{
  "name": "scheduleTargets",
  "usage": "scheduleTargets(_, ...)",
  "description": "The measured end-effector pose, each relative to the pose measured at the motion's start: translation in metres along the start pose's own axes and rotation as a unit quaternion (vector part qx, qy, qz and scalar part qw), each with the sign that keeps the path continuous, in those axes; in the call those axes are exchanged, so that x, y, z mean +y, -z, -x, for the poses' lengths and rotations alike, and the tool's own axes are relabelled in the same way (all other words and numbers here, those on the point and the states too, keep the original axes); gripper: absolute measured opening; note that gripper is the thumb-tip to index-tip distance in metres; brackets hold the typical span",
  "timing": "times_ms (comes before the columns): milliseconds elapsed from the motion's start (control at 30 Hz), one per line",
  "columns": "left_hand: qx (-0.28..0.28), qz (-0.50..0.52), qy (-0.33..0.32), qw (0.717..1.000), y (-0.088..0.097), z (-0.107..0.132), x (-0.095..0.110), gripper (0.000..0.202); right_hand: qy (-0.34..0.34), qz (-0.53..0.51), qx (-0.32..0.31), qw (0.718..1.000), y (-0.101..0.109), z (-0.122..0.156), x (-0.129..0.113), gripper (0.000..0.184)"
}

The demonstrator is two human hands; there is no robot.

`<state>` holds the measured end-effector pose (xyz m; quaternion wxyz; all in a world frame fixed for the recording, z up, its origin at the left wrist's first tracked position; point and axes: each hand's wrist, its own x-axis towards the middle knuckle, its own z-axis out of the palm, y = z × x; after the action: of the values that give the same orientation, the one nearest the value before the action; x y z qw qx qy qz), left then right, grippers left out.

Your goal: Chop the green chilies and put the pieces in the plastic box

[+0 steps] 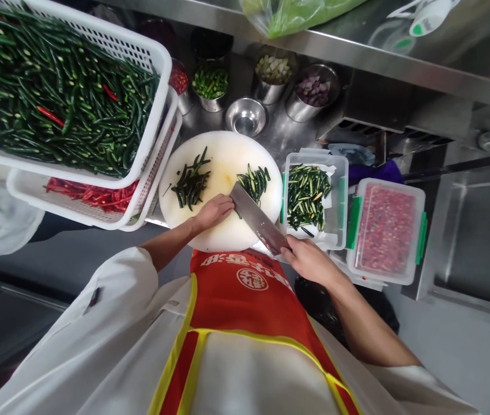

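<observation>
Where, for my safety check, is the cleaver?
In the head view, the right hand holds the cleaver at the lower right of the cutting board, beside green strips.

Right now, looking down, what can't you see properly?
In the head view:
Handle of the broad steel cleaver: hidden by the right hand.
Left end of the white plastic basket of green chillies: cut by the left edge.
Part of the shiny green plastic bag: cut by the top edge.

The metal surface (pixel 277 122) carries a round white cutting board (pixel 223 155), with a small steel bowl (pixel 245 118) and a row of steel containers (pixel 299 109) beyond it. Stacked white baskets (pixel 154 124) stand left of the board, a clear plastic box (pixel 340 199) just to its right.
</observation>
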<state>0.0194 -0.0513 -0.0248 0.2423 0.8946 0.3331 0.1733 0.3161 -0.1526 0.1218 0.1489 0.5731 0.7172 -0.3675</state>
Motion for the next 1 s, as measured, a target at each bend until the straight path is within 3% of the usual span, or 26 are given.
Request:
scheduleTargets(133,0.006,0.011,0.002,1.0,-0.002,0.0,-0.003,0.029,0.013,0.015,-0.016,1.0,-0.003,-0.012,-0.003,0.016)
scheduleTargets(367,0.009,0.01,-0.012,1.0,-0.002,0.001,-0.002,0.03,0.008,-0.018,0.062,0.998,-0.021,-0.084,-0.026,0.017)
scheduleTargets(467,0.006,0.008,-0.011,1.0,0.011,0.001,-0.003,0.028,0.002,-0.045,0.08,0.996,-0.021,-0.083,-0.021,0.016)
scheduleTargets(533,0.031,-0.025,0.041,0.998,0.027,-0.001,-0.009,0.028,-0.006,-0.055,0.09,0.994,-0.022,-0.07,-0.013,0.017)
scheduleTargets(633,0.077,-0.122,0.191,0.971,0.057,-0.009,-0.026,0.024,0.01,-0.068,0.078,0.995,-0.024,-0.045,-0.002,0.018)
scheduleTargets(700,0.055,-0.17,0.272,0.945,0.073,-0.016,-0.037,0.021,0.039,-0.075,0.051,0.995,-0.027,-0.031,0.003,0.018)
scheduleTargets(767,0.009,-0.189,0.308,0.932,0.083,-0.025,-0.044,0.018,0.061,-0.079,0.027,0.995,-0.03,-0.022,0.006,0.018)
scheduleTargets(867,0.002,-0.17,0.287,0.943,0.087,-0.035,-0.041,0.018,0.048,-0.087,0.026,0.995,-0.035,-0.02,0.008,0.018)
scheduleTargets(933,0.02,-0.128,0.229,0.965,0.082,-0.037,-0.03,0.022,0.014,-0.095,0.043,0.994,-0.037,-0.022,0.009,0.018)
scheduleTargets(1000,0.003,-0.084,0.138,0.987,0.07,-0.035,-0.015,0.026,-0.022,-0.099,0.062,0.993,-0.039,-0.025,0.009,0.019)
